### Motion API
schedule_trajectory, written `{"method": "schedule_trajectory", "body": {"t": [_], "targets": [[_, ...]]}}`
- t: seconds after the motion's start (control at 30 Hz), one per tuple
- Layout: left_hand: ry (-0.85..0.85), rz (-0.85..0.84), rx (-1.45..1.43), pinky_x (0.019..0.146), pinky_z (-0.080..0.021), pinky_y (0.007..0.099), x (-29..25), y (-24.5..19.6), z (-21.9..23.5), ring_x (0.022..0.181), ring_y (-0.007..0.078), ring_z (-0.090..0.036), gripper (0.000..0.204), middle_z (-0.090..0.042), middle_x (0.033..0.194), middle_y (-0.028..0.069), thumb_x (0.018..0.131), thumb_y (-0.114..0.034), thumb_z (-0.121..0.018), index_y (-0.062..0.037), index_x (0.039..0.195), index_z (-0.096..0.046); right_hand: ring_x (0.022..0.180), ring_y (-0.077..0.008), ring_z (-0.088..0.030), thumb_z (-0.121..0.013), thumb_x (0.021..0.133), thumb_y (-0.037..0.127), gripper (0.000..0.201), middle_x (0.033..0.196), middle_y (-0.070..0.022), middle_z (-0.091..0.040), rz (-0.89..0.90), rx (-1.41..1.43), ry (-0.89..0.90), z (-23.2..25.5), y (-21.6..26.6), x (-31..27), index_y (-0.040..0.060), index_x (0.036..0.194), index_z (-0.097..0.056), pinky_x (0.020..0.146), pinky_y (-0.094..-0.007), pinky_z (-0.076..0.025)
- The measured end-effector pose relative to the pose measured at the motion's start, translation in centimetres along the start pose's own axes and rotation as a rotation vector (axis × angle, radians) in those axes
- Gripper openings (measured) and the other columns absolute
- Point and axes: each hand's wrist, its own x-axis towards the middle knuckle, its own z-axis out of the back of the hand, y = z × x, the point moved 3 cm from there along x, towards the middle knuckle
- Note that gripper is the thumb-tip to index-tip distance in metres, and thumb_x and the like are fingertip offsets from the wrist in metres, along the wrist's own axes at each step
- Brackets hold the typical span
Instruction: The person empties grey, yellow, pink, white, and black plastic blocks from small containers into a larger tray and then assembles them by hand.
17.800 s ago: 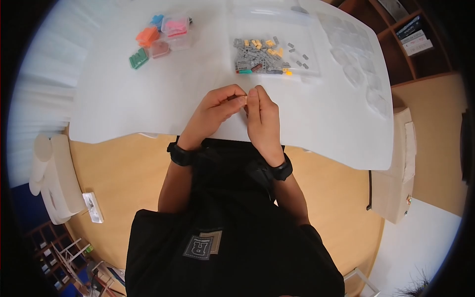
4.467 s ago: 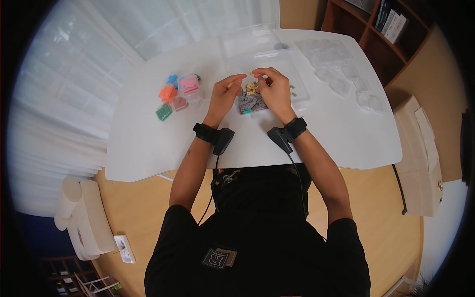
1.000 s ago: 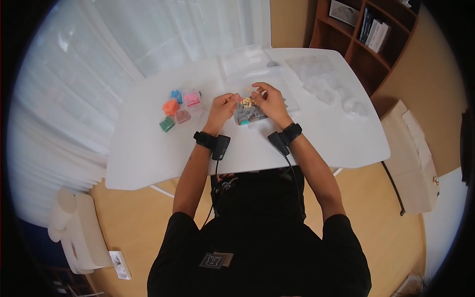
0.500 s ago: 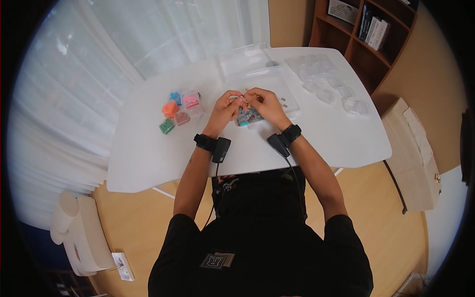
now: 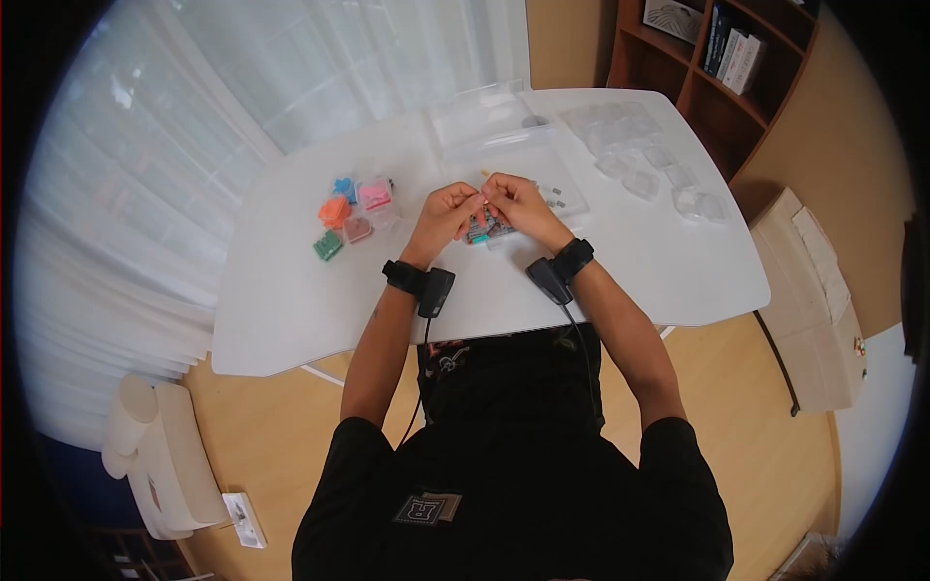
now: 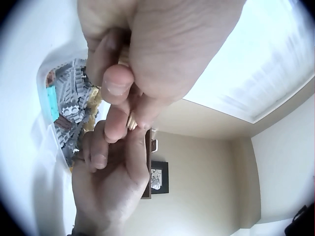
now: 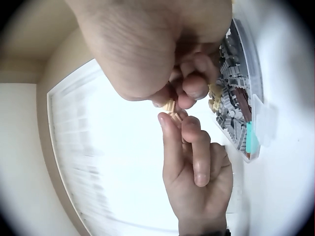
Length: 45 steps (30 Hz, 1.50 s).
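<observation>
Over the clear tray (image 5: 572,201), the left hand (image 5: 444,221) and right hand (image 5: 525,211) meet at their fingertips. Small tan pieces (image 6: 132,121) are pinched between them; in the right wrist view, the right hand (image 7: 142,49) pinches one tan piece (image 7: 169,105) and the left hand (image 7: 197,172) pinches another just below it, the two touching. Another tan bit (image 6: 124,56) shows inside the curled fingers of the left hand (image 6: 167,49). Below lie grey bricks (image 6: 74,105), tan bricks (image 7: 215,98) and a turquoise brick (image 6: 51,103).
Left of the tray stand small boxes with pink pieces (image 5: 374,194) and dark red pieces (image 5: 357,229), near blue (image 5: 344,190), orange (image 5: 334,211) and green pieces (image 5: 327,245). Clear empty containers (image 5: 639,182) lie at the table's right. Cables run from both wrist cameras.
Since a second ago the right hand has moved left from above the tray to meet the left hand. Over the last half second the hands have stayed together, with their fingers slightly shifted.
</observation>
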Motion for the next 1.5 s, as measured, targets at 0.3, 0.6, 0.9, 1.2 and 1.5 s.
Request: {"method": "schedule_trajectory", "body": {"t": [0.3, 0.6, 0.9, 1.2, 1.5], "targets": [[-0.024, -0.019, -0.032, 0.041, -0.027, 0.0166, 0.1, 0.2, 0.0, 0.043, 0.0019, -0.038, 0.019, -0.061, 0.07, 0.0045, 0.095, -0.019, -0.053, -0.0005, 0.092, -0.058, 0.048, -0.0058, -0.042, -0.043, 0.099, 0.023, 0.028, 0.059, 0.0013, -0.047, 0.04, 0.002, -0.074, -0.2, 0.2, 0.0, 0.0044, 0.08, -0.051, 0.046, -0.0216, -0.04], [-0.019, 0.016, -0.016, 0.042, -0.027, 0.0163, 0.2, 0.7, -0.1, 0.046, 0.0015, -0.04, 0.019, -0.059, 0.069, 0.0018, 0.095, -0.019, -0.054, -0.0013, 0.091, -0.058, 0.053, -0.0077, -0.05, -0.046, 0.098, 0.025, 0.03, 0.061, -0.0024, -0.052, 0.097, -0.192, -0.141, -0.8, 0.9, -0.4, 0.0034, 0.077, -0.049, 0.046, -0.0239, -0.044], [0.034, 0.003, 0.017, 0.042, -0.026, 0.0165, 0.1, 0.5, -0.3, 0.047, 0.0013, -0.038, 0.02, -0.058, 0.068, 0.0001, 0.095, -0.021, -0.054, -0.0017, 0.091, -0.059, 0.051, -0.0069, -0.043, -0.046, 0.098, 0.025, 0.029, 0.059, 0.0003, -0.047, -0.01, -0.007, -0.035, -0.3, -0.7, 0.0, 0.0045, 0.078, -0.048, 0.046, -0.023, -0.039], [-0.009, -0.01, -0.031, 0.042, -0.025, 0.0171, 0.3, 0.6, -0.1, 0.047, 0.0014, -0.037, 0.019, -0.056, 0.068, 0.0008, 0.095, -0.02, -0.053, -0.0017, 0.092, -0.058, 0.05, -0.0081, -0.043, -0.043, 0.098, 0.022, 0.028, 0.06, -0.0015, -0.049, 0.047, -0.08, -0.136, 0.0, -0.8, 0.5, 0.0031, 0.08, -0.05, 0.046, -0.0243, -0.039], [-0.21, -0.02, -0.027, 0.043, -0.025, 0.0177, 0.3, 1.4, 0.4, 0.047, 0.0015, -0.035, 0.02, -0.052, 0.068, -0.0022, 0.094, -0.02, -0.056, -0.001, 0.099, -0.063, 0.052, -0.009, -0.056, -0.052, 0.09, 0.006, 0.011, 0.072, -0.0058, -0.06, 0.114, -0.033, -0.288, 0.3, -0.5, 0.6, -0.0017, 0.096, -0.058, 0.047, -0.0234, -0.043]]}}
